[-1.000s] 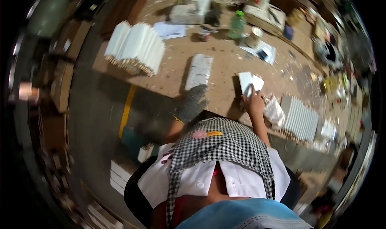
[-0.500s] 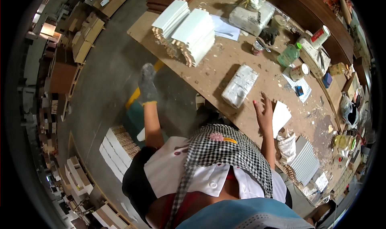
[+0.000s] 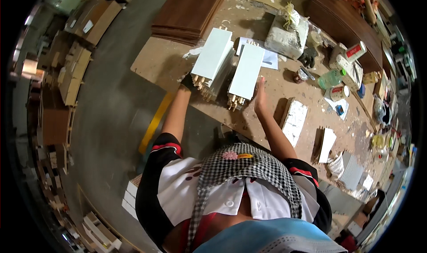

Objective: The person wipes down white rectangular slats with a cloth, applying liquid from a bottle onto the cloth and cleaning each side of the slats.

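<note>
Two stacks of white panels with wooden dowels sticking out of their near ends lie side by side on the workbench [image 3: 160,57]. My left hand [image 3: 187,82], in a dark glove, is at the near left corner of the left stack [image 3: 213,53]. My right hand [image 3: 260,95] is bare, with fingers stretched flat against the near right side of the right stack [image 3: 246,70]. I cannot see how the gloved fingers sit on the stack.
Brown boards [image 3: 191,13] lie at the bench's far left. A white block tied with twine [image 3: 287,30], a tin [image 3: 301,75], a green bottle [image 3: 331,78] and smaller white panels [image 3: 296,119] lie to the right. A yellow line [image 3: 153,122] marks the floor.
The view has swung left along the bench. My left hand rose from below the bench edge to the left stack. My right hand moved from the bench top to the right stack.
</note>
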Action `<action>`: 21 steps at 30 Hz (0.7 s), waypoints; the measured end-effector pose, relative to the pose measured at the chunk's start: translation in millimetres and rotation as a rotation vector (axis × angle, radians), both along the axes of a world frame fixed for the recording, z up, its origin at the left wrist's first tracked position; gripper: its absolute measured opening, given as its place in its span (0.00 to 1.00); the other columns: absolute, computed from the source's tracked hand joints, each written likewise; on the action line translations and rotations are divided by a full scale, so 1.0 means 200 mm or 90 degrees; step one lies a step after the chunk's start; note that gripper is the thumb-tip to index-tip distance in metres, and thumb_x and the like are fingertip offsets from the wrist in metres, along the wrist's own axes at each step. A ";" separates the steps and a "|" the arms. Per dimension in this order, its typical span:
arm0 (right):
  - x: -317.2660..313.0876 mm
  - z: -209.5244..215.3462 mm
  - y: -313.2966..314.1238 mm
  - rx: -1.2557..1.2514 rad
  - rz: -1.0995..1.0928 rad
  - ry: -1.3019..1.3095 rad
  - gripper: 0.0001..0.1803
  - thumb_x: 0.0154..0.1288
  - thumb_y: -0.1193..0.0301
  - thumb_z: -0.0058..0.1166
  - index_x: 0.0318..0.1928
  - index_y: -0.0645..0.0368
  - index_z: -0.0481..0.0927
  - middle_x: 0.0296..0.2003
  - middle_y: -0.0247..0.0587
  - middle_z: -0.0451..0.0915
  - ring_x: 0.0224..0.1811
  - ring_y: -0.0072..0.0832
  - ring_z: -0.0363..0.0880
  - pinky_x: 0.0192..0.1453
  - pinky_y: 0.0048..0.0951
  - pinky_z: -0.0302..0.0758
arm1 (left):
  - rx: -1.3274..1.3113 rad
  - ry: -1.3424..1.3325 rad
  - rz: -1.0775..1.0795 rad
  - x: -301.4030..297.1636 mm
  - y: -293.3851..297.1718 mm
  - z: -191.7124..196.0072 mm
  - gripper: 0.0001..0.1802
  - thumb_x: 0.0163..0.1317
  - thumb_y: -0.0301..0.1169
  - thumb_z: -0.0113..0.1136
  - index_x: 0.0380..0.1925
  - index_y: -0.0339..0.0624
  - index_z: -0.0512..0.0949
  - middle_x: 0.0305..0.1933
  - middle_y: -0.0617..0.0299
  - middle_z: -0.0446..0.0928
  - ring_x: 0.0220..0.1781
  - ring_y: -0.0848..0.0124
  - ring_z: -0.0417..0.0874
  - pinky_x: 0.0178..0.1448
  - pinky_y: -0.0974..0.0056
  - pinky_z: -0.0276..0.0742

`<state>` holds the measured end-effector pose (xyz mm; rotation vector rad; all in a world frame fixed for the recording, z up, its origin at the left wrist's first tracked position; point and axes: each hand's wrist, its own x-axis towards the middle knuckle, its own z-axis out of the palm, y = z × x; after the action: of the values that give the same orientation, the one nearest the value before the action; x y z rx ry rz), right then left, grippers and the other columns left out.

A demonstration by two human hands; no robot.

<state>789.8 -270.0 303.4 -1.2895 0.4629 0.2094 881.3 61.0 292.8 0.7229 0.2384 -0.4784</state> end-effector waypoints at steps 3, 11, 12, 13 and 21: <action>0.05 0.05 0.15 0.114 -0.005 -0.055 0.49 0.73 0.34 0.26 0.75 0.64 0.54 0.72 0.54 0.61 0.74 0.41 0.59 0.76 0.37 0.58 | 0.022 -0.003 -0.042 0.03 -0.04 0.02 0.24 0.79 0.41 0.37 0.68 0.45 0.63 0.55 0.58 0.72 0.50 0.63 0.74 0.51 0.56 0.71; 0.07 0.16 0.45 0.204 0.016 -0.075 0.53 0.71 0.30 0.18 0.76 0.65 0.51 0.70 0.57 0.62 0.72 0.43 0.63 0.74 0.38 0.62 | 0.069 -0.023 -0.098 -0.06 -0.10 0.02 0.25 0.79 0.40 0.38 0.70 0.43 0.60 0.62 0.57 0.66 0.59 0.64 0.67 0.61 0.55 0.63; 0.06 0.18 0.49 0.204 0.016 -0.075 0.53 0.71 0.30 0.18 0.75 0.65 0.51 0.70 0.58 0.63 0.72 0.43 0.64 0.74 0.38 0.63 | 0.074 -0.027 -0.101 -0.08 -0.10 0.02 0.25 0.78 0.40 0.38 0.71 0.43 0.60 0.63 0.56 0.66 0.60 0.64 0.66 0.62 0.55 0.62; 0.06 0.19 0.50 0.223 0.017 -0.076 0.52 0.71 0.31 0.17 0.75 0.65 0.51 0.69 0.58 0.64 0.70 0.43 0.65 0.73 0.38 0.66 | 0.078 -0.030 -0.105 -0.09 -0.10 0.02 0.26 0.78 0.40 0.38 0.71 0.43 0.59 0.64 0.56 0.65 0.62 0.64 0.65 0.63 0.55 0.61; 0.04 0.23 0.48 0.232 0.030 -0.057 0.52 0.71 0.31 0.18 0.74 0.66 0.53 0.68 0.58 0.65 0.67 0.45 0.70 0.70 0.38 0.70 | 0.146 -0.098 -0.105 -0.15 -0.08 0.09 0.28 0.78 0.39 0.39 0.73 0.41 0.56 0.71 0.55 0.59 0.71 0.64 0.59 0.72 0.54 0.54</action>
<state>798.7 -174.2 350.4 -0.9482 0.3003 0.2608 851.0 45.7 310.2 1.0034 0.0899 -0.5545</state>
